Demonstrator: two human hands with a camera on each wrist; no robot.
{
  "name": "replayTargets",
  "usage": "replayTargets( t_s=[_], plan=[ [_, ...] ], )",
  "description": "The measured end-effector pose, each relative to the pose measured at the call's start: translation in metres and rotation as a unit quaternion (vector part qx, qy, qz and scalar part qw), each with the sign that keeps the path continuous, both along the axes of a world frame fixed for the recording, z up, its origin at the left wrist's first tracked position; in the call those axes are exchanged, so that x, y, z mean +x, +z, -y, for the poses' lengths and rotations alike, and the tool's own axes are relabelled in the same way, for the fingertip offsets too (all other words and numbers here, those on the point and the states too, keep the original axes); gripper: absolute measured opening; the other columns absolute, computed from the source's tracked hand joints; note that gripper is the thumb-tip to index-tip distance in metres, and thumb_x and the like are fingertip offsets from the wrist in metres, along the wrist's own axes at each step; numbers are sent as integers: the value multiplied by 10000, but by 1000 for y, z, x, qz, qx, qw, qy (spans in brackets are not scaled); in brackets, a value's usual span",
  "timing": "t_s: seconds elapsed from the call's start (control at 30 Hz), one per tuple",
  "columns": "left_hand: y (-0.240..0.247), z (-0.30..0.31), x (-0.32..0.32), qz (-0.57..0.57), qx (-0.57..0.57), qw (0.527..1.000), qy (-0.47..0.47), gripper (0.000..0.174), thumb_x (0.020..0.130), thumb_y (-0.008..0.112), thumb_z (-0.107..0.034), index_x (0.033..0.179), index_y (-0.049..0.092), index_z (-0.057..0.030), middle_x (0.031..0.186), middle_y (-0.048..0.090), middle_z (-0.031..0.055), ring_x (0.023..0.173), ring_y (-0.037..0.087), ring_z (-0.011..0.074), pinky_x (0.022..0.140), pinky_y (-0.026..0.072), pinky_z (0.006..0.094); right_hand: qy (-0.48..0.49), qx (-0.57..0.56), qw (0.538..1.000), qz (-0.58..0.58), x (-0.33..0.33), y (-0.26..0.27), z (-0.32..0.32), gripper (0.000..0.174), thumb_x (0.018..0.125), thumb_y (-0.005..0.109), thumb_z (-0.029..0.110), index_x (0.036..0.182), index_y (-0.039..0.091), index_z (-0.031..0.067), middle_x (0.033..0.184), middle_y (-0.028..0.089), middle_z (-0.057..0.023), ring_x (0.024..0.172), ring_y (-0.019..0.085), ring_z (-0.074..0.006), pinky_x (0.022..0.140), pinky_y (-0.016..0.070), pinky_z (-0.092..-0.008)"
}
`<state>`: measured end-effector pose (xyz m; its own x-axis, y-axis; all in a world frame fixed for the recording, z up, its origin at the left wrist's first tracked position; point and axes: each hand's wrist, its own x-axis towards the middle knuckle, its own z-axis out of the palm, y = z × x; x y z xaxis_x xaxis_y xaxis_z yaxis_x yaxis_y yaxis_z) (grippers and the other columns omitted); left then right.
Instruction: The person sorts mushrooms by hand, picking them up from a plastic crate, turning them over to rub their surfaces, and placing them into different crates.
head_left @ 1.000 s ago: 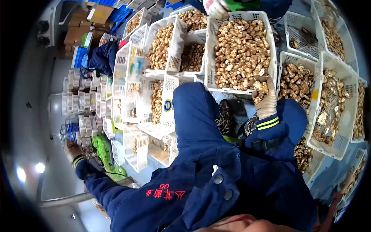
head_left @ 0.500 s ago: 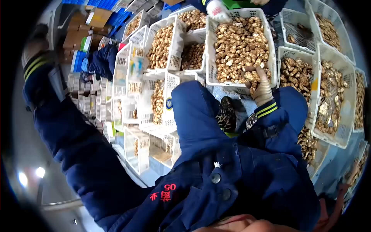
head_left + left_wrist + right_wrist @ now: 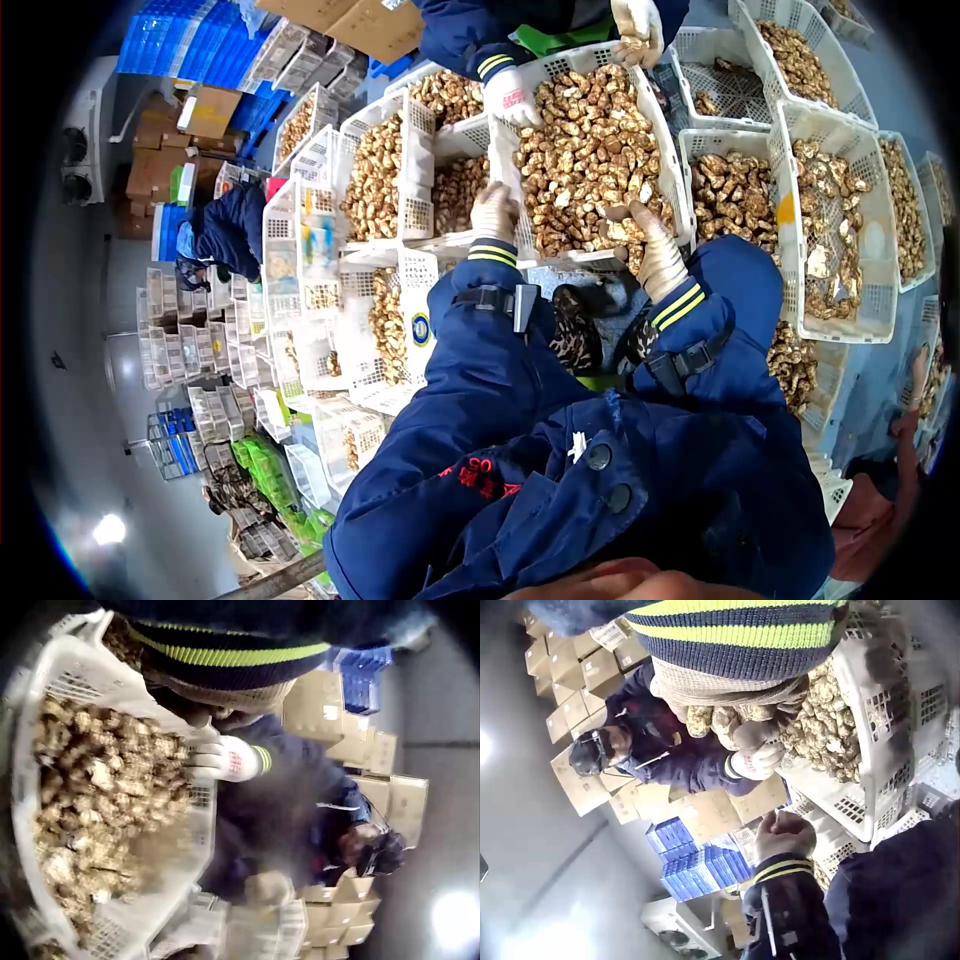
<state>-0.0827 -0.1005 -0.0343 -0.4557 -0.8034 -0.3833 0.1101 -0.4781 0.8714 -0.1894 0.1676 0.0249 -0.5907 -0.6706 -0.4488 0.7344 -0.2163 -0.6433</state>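
A white plastic crate (image 3: 680, 200) full of brown-and-cream mushrooms (image 3: 590, 150) stands in front of my knees. At its near right side my gloved right hand (image 3: 655, 250) holds several mushrooms (image 3: 724, 724), with the thumb along them. My gloved left hand (image 3: 495, 212) is at the near left corner of the crate, fingers loosely bent; in the right wrist view no mushroom shows in that hand (image 3: 784, 838). Across the crate, another person's white-gloved hand (image 3: 512, 98) rests at the left rim, and their other gloved hand (image 3: 637, 25) is above the far right corner.
More crates of mushrooms stand close on the left (image 3: 375, 180) and right (image 3: 735, 190). A crate with few mushrooms (image 3: 720, 85) is at the far right. Cardboard boxes (image 3: 160, 165) and blue stacked crates (image 3: 185, 45) stand farther back. Another person (image 3: 225, 225) bends over crates at left.
My left hand has swung from far out on the left back to the near left corner of the crate. My right hand keeps its mushrooms. The person opposite has shifted their hands.
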Motion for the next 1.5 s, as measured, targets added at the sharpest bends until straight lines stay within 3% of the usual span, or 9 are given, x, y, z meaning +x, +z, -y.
replayTargets(
  t_s=[0.07, 0.13, 0.27, 0.57, 0.6, 0.77, 1.13, 1.33, 1.5],
  plan=[
    [-13, -18, -2, 258, -202, 937, -122, 250, 746, 646, -53, 995, 622, -68, 764, 600, 41, 557, 529, 128, 545, 472, 246, 18, 15, 1000, 1, 2, 3, 0, 387, 859, 587, 447, 1003, 625, 90, 1064, 596, -11, 888, 586, -123, 685, 426, -260],
    [-15, -24, -5, 465, -426, 733, -256, 424, 726, 675, -112, 1141, 595, -79, 999, 660, 134, 916, 627, 279, 829, 500, 349, 8, 23, 1000, 13, 2, 9, 4, 385, 850, 603, 436, 1013, 617, 88, 1037, 606, -30, 857, 595, -123, 622, 457, -251],
    [-16, -27, -30, 529, -494, 565, -397, 479, 760, 665, -145, 1222, 548, -100, 1127, 611, 159, 1033, 586, 278, 893, 473, 350, -57, 67, 996, -21, -7, 5, 9, 394, 855, 583, 460, 1068, 588, 128, 903, 632, -8, 931, 559, -114, 596, 460, -245],
    [-56, -16, -26, 509, -416, 645, -389, 575, 784, 595, -16, 1324, 432, -126, 1131, 609, 173, 993, 609, 308, 852, 485, 380, -109, 64, 992, -2, -17, -10, 14, 405, 850, 622, 367, 1187, 507, 176, 898, 620, -15, 847, 539, -109, 544, 447, -264],
    [-18, -28, -29, 529, -453, 586, -414, 587, 776, 611, -18, 1325, 431, -120, 1111, 621, 160, 974, 616, 293, 842, 490, 368, -106, 60, 993, -5, -19, -14, 12, 413, 848, 623, 368, 1193, 503, 177, 899, 620, -16, 840, 544, -110, 544, 444, -268],
    [2, -39, -29, 381, -428, 753, -325, 516, 725, 697, -138, 1212, 546, -62, 956, 628, 145, 848, 609, 240, 788, 503, 332, -110, 36, 991, -66, -23, -33, 7, 491, 844, 631, 406, 1196, 491, 93, 966, 602, -41, 784, 598, -137, 506, 437, -203],
    [-6, -81, -80, 463, -575, 386, -553, 344, 833, 543, -93, 1176, 548, -118, 1116, 602, 126, 1057, 580, 310, 775, 514, 448, -84, 68, 994, 22, -19, -4, 7, 311, 834, 633, 375, 883, 668, 70, 937, 606, -32, 993, 481, -123, 728, 443, -310],
    [-3, -74, -74, 460, -511, 484, -541, 492, 732, 659, -102, 1209, 572, -185, 1166, 549, 148, 1067, 560, 308, 873, 489, 413, -94, 54, 994, -28, -16, -9, 11, 310, 851, 608, 390, 877, 657, 86, 910, 607, 1, 768, 531, -95, 556, 441, -241],
    [-52, -56, -41, 235, -247, 842, -417, 459, 731, 706, -108, 1179, 603, -104, 960, 634, 89, 891, 612, 218, 806, 506, 324, -93, 43, 994, 23, -15, 4, 12, 345, 869, 586, 414, 888, 651, 76, 879, 640, -9, 719, 599, -110, 534, 452, -215]
  ],
)
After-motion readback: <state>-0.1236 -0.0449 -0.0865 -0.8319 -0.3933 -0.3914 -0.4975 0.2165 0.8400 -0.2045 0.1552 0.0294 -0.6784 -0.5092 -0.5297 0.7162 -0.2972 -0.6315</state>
